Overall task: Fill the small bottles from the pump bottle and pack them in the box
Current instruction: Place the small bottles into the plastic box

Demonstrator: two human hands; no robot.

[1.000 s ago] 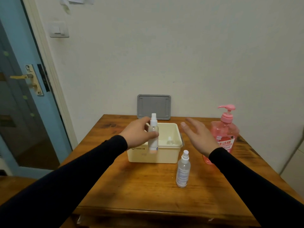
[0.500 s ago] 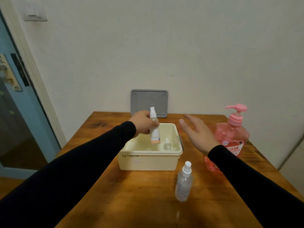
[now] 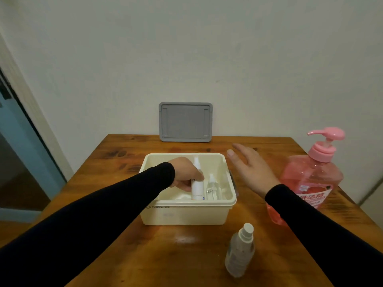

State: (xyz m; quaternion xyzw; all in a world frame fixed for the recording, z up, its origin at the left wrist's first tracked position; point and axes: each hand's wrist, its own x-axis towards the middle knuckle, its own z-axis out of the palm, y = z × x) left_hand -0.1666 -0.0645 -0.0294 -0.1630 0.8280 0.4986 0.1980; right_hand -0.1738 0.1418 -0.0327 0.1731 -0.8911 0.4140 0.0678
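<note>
A cream plastic box point(image 3: 184, 213) stands in the middle of the wooden table. My left hand point(image 3: 184, 172) is down inside it and grips a white spray bottle point(image 3: 197, 189) held upright. A small clear bottle point(image 3: 213, 188) stands in the box just right of it. My right hand point(image 3: 251, 168) hovers open, fingers straight, beside the box's right rim. A clear spray bottle point(image 3: 240, 250) with a white cap stands on the table in front of the box. The pink pump bottle point(image 3: 313, 175) stands at the right, behind my right forearm.
A grey box lid point(image 3: 185, 122) leans upright against the wall at the table's back edge. The wooden table point(image 3: 145, 255) ends close to the pump bottle on the right. A blue door and its frame point(image 3: 22, 125) stand to the left.
My left hand has lowered the white spray bottle from above the box rim down into the box. My right hand stayed open beside the box. The camera has tilted down and moved closer.
</note>
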